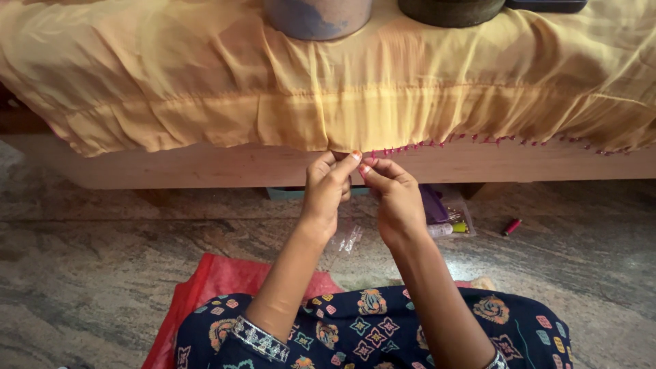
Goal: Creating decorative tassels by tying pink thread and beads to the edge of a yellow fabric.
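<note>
A thin, slightly sheer yellow cloth (342, 89) lies draped over a low wooden bench (205, 167), its surface full of soft folds and gathers, with a stitched seam running across it a little above the hanging edge. That lower hem falls over the front face of the bench; to the right of the hands it carries a row of small pink knotted tassels (478, 141) spaced along the edge, while the stretch to the left of the hands is plain. Both hands are raised to the hem near its middle. The left hand (326, 188) has its fingers drawn together, thumb and forefinger pinching the cloth's edge, the nail tips painted orange-red. The right hand (393, 198) sits just beside it, almost touching, its fingertips likewise pinched at the hem where the pink trim begins; whether it holds a thread or needle is too small to tell. On top of the cloth at the upper edge of the view stand a rounded blue-grey container (318, 17) and a dark round container (451, 10), both cut off so their contents cannot be seen. On the speckled stone floor (102, 239) under the bench front lies a clear plastic pouch (451, 219) with a purple item and small coloured pieces inside, and a small red object (511, 226) lies a little to its right. The person sits on a red mat (205, 287), wearing dark blue printed clothing (369, 328).
</note>
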